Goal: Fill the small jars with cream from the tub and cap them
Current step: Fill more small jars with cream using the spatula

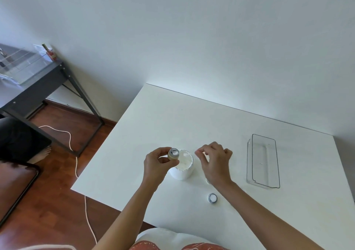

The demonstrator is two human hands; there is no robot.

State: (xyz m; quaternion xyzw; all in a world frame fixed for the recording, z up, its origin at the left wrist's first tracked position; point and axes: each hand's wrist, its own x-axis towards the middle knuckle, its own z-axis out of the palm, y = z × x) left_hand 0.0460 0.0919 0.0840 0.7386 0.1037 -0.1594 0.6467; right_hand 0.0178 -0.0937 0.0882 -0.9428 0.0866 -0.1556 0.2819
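Observation:
My left hand (pixel 155 163) holds a small amber jar (pixel 173 154) tilted towards me, with white cream showing in its mouth, just above the left rim of the open white tub (pixel 182 170). The tub stands on the white table (pixel 172 119) with cream smeared inside it. My right hand (pixel 216 162) hovers right of the tub, its thumb and fingers pinched together; whether something small is between them is unclear. A small round cap (pixel 212 198) with a white centre lies on the table below my right wrist. A pale object (pixel 208 181) is mostly hidden under that wrist.
A clear rectangular tray (pixel 263 184) with a dark rim stands on the right of the table. The table's left edge drops to a wooden floor with a white cable (pixel 88 217). A dark desk (pixel 38 84) stands at far left.

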